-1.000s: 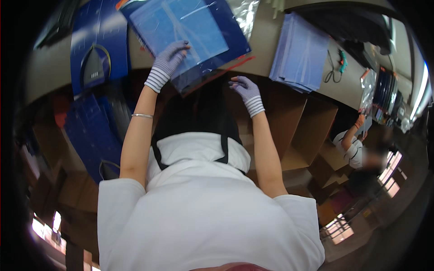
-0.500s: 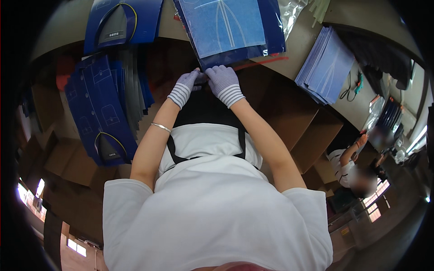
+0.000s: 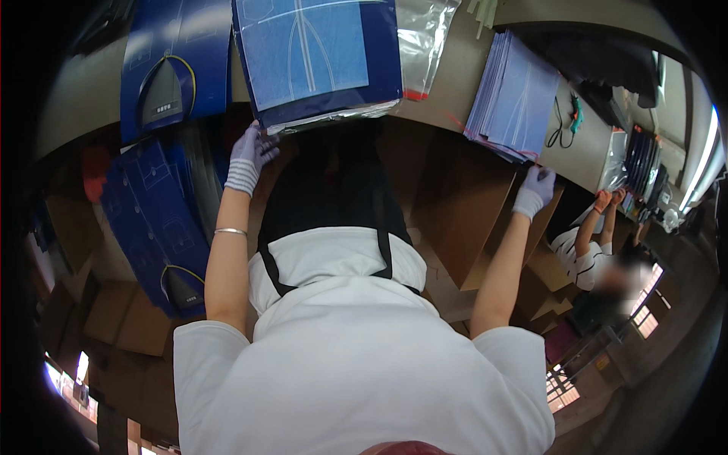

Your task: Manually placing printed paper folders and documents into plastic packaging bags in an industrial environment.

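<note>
A: Far left on your feed?
B: I see a fan of dark blue sheets (image 3: 152, 220) below the table (image 3: 447, 83) edge. Above it, a blue panel (image 3: 206, 80) lies on the top, with a grey arch rimmed in yellow.
A: Left hand?
B: Left hand (image 3: 251, 155), striped glove, fingertips at the near left corner of the packet. Fingers half curled. I can't tell if they pinch the film or just touch it.
A: Where's the packet?
B: Clear-wrapped blue packet (image 3: 326, 61): flat at the table's front edge, mid-left of my view, paler sheet over dark blue, crinkled film along its near side. Clear bags (image 3: 425, 49) with a red edge just right of it.
A: Further right?
B: Open cardboard box (image 3: 462, 220) under the edge, then a stack of light blue sheets (image 3: 512, 98) on top.
A: Right hand?
B: Right hand (image 3: 535, 191) is just off the stack's near end, well apart from the packet. Fingers drawn together, thin red strip at the tips. Too small for me to confirm a pinch.
A: Rest?
B: Green-handled tool (image 3: 577, 115) past the stack, co-worker (image 3: 588, 250) far right, both hands raised to the table edge.
</note>
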The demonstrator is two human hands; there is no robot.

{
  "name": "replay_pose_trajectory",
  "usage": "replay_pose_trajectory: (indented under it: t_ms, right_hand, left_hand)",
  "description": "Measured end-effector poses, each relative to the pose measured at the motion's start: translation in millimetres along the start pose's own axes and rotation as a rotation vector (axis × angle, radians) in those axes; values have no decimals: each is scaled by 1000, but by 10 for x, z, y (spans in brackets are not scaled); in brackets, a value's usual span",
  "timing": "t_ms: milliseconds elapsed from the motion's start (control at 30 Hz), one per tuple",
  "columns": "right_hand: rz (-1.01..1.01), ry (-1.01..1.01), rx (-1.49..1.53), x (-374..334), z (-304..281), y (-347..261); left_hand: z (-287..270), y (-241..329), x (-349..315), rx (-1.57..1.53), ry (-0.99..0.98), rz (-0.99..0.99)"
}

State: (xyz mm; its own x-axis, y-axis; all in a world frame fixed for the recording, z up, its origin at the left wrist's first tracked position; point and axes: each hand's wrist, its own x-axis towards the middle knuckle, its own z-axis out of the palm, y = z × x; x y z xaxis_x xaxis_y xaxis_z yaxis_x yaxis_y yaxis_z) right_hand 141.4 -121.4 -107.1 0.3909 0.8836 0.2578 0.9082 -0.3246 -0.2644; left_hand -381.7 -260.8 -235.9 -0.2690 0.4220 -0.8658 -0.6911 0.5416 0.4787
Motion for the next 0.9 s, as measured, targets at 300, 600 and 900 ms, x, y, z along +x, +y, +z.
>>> replay_pose_trajectory:
  t_ms: [300,600,900]
  right_hand:
    - [-646,-1313,674,-1669,845,-1945]
    - [529,-1341,697,-441,1675,-2513]
    - [-282,-762,802,-229,1273,-3262]
  left_hand:
    - [92,-101,17,-636,-512,44]
    - [323,636,-29,-388,-411,288]
    - [817,789,-394,413,-268,409]
